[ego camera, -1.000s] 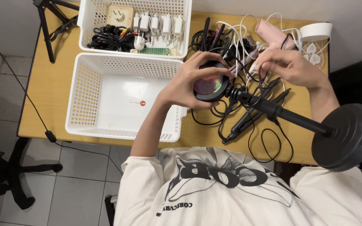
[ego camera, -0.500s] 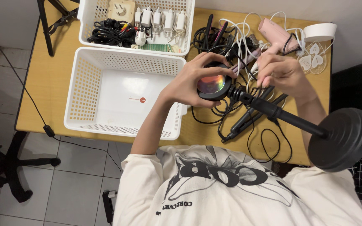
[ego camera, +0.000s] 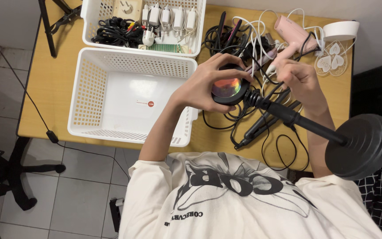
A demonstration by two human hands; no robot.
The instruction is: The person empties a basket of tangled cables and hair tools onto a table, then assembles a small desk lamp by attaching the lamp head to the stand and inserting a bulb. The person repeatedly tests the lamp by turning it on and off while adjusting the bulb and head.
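The white perforated plastic basket (ego camera: 129, 99) near the left stands empty, open from above. Right of it, tangled black and white cables (ego camera: 261, 115) crowd the yellow wooden surface (ego camera: 54, 88), whose left strip lies bare.

Two white baskets are sitting on the wooden table (ego camera: 54, 84): an empty basket (ego camera: 129, 99) toward the front edge and a cable-filled basket (ego camera: 144, 24) at the back edge. One pink hair dryer (ego camera: 290, 33) is lying near the back right corner. One black lamp (ego camera: 288, 117) is being held up.
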